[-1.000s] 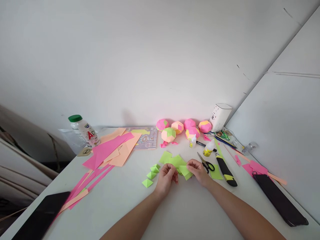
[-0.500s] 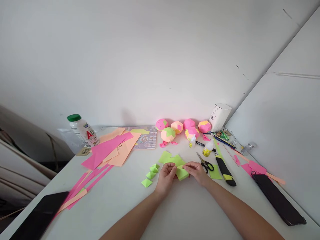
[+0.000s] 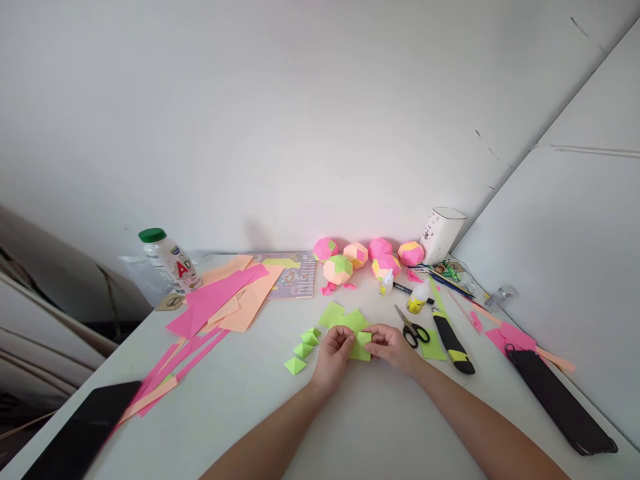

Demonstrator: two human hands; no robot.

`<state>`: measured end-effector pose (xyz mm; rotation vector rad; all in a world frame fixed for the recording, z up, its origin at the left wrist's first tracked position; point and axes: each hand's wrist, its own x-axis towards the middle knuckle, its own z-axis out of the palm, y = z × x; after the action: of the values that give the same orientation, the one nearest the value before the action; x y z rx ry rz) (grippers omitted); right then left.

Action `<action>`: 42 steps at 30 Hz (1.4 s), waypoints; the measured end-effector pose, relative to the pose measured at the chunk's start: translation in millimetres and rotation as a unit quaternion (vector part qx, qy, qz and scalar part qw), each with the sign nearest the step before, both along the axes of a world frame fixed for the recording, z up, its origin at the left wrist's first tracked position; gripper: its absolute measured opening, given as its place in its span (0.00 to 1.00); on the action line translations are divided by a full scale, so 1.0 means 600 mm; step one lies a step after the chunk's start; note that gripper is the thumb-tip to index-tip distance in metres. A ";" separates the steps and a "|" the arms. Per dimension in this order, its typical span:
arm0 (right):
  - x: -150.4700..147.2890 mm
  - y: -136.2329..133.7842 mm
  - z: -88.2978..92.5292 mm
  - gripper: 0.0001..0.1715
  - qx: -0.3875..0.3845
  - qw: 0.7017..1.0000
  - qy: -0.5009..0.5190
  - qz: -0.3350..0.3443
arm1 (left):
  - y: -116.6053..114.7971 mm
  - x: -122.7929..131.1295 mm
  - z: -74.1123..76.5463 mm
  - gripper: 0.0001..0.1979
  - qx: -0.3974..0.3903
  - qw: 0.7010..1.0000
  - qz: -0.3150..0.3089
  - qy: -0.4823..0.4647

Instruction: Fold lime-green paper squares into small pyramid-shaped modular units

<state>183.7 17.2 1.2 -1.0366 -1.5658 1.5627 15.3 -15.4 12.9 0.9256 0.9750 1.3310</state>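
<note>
Between my two hands is a small square of green paper [image 3: 362,346], partly hidden by my fingers. My left hand [image 3: 336,348] pinches its left side, while my right hand [image 3: 389,345] grips the right edge with the thumb on top. Just behind lie more pieces of green paper [image 3: 345,317], flat on the table. To the left of my left hand sit several folded green paper pieces [image 3: 303,349] in a short row. Scissors [image 3: 413,328] with black handles lie beyond my right hand, beside another green paper sheet [image 3: 433,345].
Several faceted paper balls [image 3: 338,269] line the wall. Two glue bottles [image 3: 417,297], a yellow-black utility knife [image 3: 453,341] and a black pouch [image 3: 560,400] are on the right. Leftward are pink and orange paper sheets [image 3: 217,300], a white bottle [image 3: 170,260] and a black tablet [image 3: 83,430].
The green paper has turned from a tilted position to nearly square-on and looks flatter. My right fingers have shifted from its top edge to its right edge.
</note>
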 end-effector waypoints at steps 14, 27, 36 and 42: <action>0.000 0.000 0.003 0.16 0.011 1.000 -0.008 -0.028 | -0.001 0.000 -0.019 0.19 0.005 0.997 -0.052 0.061; 0.001 0.000 0.000 0.14 0.006 0.998 0.018 -0.054 | -0.004 0.001 -0.020 0.17 0.026 0.990 -0.047 0.134; -0.002 0.000 0.005 0.15 -0.008 0.997 0.055 -0.052 | -0.010 0.002 -0.008 0.17 0.010 0.984 -0.094 0.152; -0.002 0.001 0.007 0.15 0.002 0.996 0.078 -0.039 | -0.011 0.000 -0.002 0.16 0.015 0.981 -0.112 0.158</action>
<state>182.5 17.5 5.4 -0.9373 -1.4063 1.5475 15.1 -22.2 11.7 1.2586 1.0567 1.0286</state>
